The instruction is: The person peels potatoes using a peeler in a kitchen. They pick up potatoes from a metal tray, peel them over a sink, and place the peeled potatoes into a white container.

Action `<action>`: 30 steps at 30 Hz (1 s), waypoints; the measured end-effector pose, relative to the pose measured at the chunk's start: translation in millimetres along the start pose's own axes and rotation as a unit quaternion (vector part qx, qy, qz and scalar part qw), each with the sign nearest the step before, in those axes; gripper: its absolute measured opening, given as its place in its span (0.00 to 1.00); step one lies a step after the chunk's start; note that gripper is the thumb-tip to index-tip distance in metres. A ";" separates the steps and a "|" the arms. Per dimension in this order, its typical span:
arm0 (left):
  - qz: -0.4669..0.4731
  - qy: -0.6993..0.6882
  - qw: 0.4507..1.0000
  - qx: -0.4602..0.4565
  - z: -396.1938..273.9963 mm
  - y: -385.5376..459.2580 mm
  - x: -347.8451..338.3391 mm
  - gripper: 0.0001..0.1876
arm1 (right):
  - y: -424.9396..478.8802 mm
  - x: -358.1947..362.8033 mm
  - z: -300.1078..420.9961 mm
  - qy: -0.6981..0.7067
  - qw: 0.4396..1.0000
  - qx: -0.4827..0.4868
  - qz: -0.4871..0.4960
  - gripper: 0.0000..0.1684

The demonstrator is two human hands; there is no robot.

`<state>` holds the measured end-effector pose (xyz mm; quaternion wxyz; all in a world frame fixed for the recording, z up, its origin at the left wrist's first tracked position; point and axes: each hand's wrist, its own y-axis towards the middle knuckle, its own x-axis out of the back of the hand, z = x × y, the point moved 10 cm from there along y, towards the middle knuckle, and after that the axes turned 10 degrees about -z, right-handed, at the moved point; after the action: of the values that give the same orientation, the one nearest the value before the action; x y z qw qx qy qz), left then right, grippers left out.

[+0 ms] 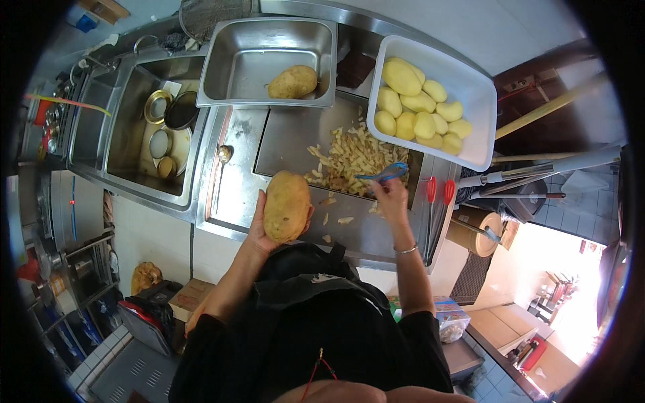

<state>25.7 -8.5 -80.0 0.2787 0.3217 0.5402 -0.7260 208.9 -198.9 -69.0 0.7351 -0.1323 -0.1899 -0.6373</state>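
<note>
A large unpeeled potato (287, 206) rests in my left hand (259, 226), with the fingers wrapped behind it. My right hand (390, 199) grips a blue-handled peeler (383, 173) over a heap of potato peelings (352, 156) on the steel counter. The peeler's blade is hard to make out. Behind the peelings, a white plastic tub (484, 116) holds several peeled potatoes (423, 103). One unpeeled potato (294, 82) lies in a steel pan (242, 75) at the back of the counter.
Left of the counter, a steel sink (131, 146) contains bowls and a plate. A metal ladle (222, 166) lies near the sink. Red-handled tongs (431, 201) rest at the counter's right edge. Beyond that edge are long poles (549, 101) and a brown bin (473, 231).
</note>
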 end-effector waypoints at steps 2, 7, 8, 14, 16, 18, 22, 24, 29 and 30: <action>-0.046 -0.008 0.999 0.014 3.9 10.5 -1.1 0.44 | -18.4 -40.5 41.5 0.070 0.995 -0.025 0.072 0.10; -0.091 0.081 0.992 -0.031 -7.8 22.2 7.9 0.37 | -57.3 -93.6 133.0 0.155 0.968 -0.016 0.196 0.12; -0.099 0.085 0.991 -0.031 -8.8 24.0 9.9 0.36 | -62.8 -101.5 135.8 0.164 0.965 -0.020 0.206 0.12; -0.073 0.104 0.991 -0.034 -5.9 22.0 5.4 0.32 | -45.2 -114.8 106.1 0.156 0.958 -0.117 0.210 0.11; -0.041 0.115 0.993 -0.011 -5.5 30.1 4.7 0.33 | -28.1 -113.8 92.6 0.183 0.955 -0.138 0.188 0.10; -0.051 0.120 0.991 0.004 -1.6 31.4 4.1 0.35 | -8.7 -104.0 70.5 0.128 0.975 -0.117 0.141 0.09; -0.045 0.215 0.975 -0.025 3.4 12.8 -10.0 0.37 | 39.2 -54.2 12.0 0.129 0.986 -0.096 -0.033 0.07; -0.058 0.073 0.995 0.035 11.9 13.8 -6.7 0.38 | 32.5 -41.6 23.0 0.085 0.993 -0.085 -0.012 0.07; -0.107 0.055 0.992 -0.024 -6.7 30.4 12.9 0.37 | -48.0 -91.0 121.0 0.117 0.980 0.017 0.158 0.11; -0.093 0.070 0.993 -0.032 -7.3 31.7 13.6 0.38 | -59.4 -97.4 141.1 0.098 0.975 0.057 0.189 0.12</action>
<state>42.1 -10.5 -111.1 0.1812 0.3109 0.6088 -0.7070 123.4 -60.0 10.5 0.8638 -0.0604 -0.1245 -0.4844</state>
